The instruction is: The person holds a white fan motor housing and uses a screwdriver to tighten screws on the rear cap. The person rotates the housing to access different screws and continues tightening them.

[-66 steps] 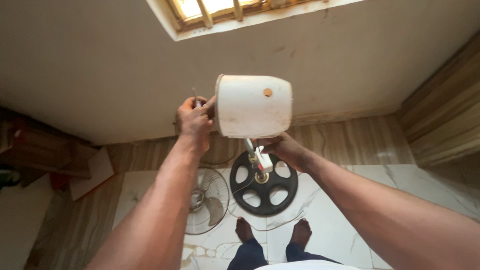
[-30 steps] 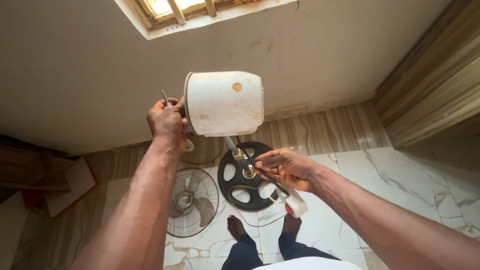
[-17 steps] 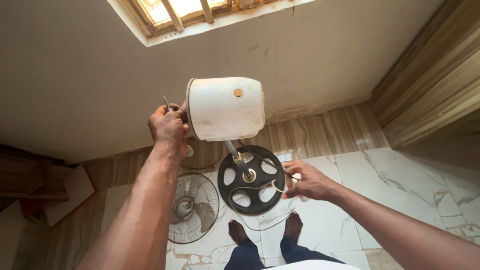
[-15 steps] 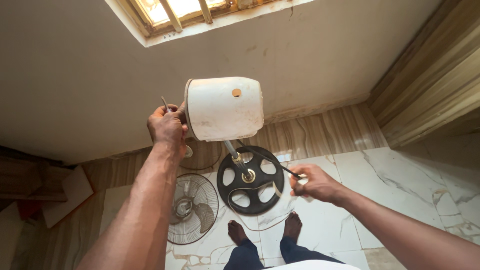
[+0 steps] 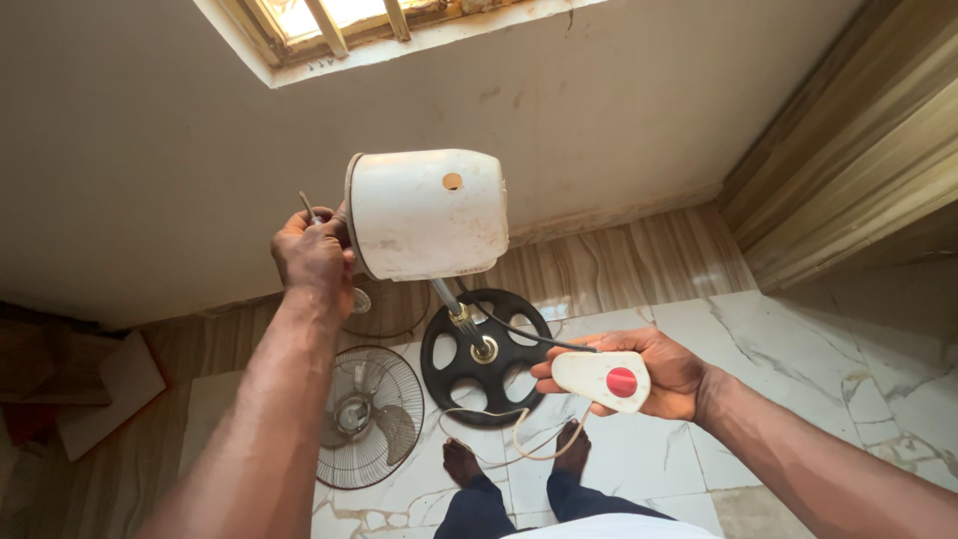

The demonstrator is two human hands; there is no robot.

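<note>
A white, dirty fan motor housing [image 5: 429, 213] stands on a thin pole above a black round base [image 5: 486, 356] on the floor. My left hand [image 5: 313, 256] grips the left end of the housing and also holds a thin metal tool that sticks up past the fingers. My right hand [image 5: 654, 372] is lower and to the right, holding a white oval control piece with a red button [image 5: 603, 380]. A thin cord [image 5: 519, 439] loops down from that piece toward the base.
Two wire fan grilles lie on the marble floor, one [image 5: 367, 416] left of the base, another [image 5: 384, 309] behind it near the wall. My bare feet [image 5: 459, 462] stand below the base. Cardboard [image 5: 95, 389] lies at the left. A wooden door frame [image 5: 848, 170] is at the right.
My right hand left the pole under the housing, dropped to the right, and now holds the white control piece flat with its red button facing up. My left hand stayed on the housing.
</note>
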